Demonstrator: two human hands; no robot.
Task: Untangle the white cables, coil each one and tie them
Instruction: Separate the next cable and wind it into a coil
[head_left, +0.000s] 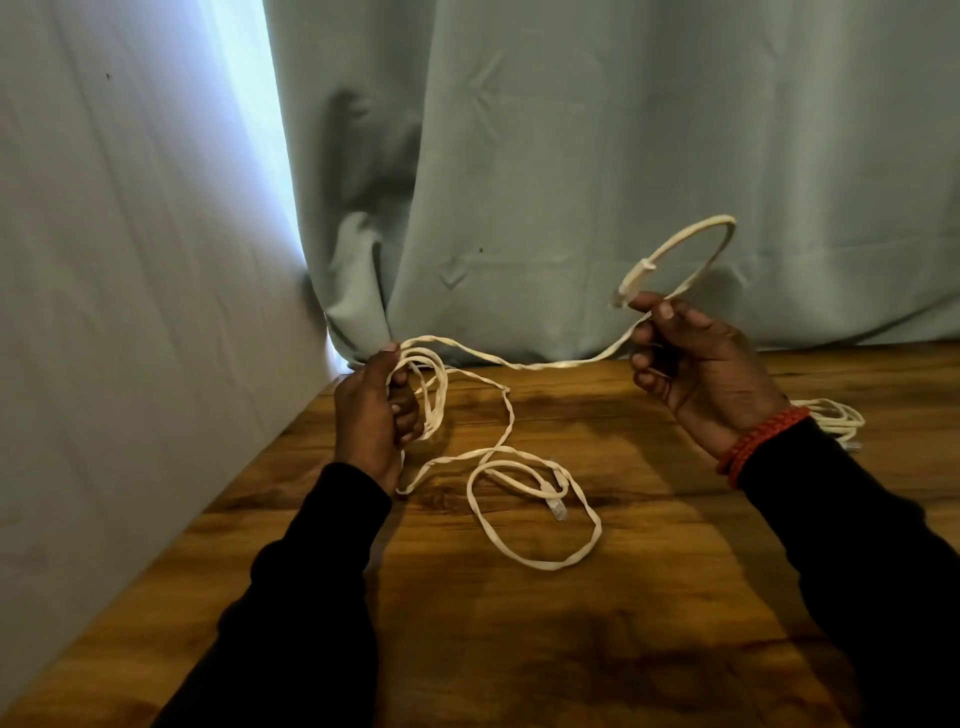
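We cannot trace which strand belongs to which cable where the loops cross in the left hand (370, 410), and the bundle of white cable (836, 418) behind the right wrist is largely hidden by the sleeve and the red bracelet (761, 436), so we cannot tell whether it is tied. Both forearms are cut off by the bottom edge of the view. The left hand's grip is closed around several loops of the white cable (519, 364), fingers curled through them just above the worktop (467, 623). From there one strand runs across in the air to the right hand (696, 369), whose grip pinches it between thumb and curled fingers; beyond the pinch the cable arcs up into a raised loop (711, 244) and ends in a connector (631, 283) just above the thumb. Another strand drops from the left hand onto the wooden worktop and lies there in a loose oval loop (540, 525), with a clear plug (558, 506) resting inside it. A pale green curtain (571, 156) hangs behind, touching the worktop's far edge.
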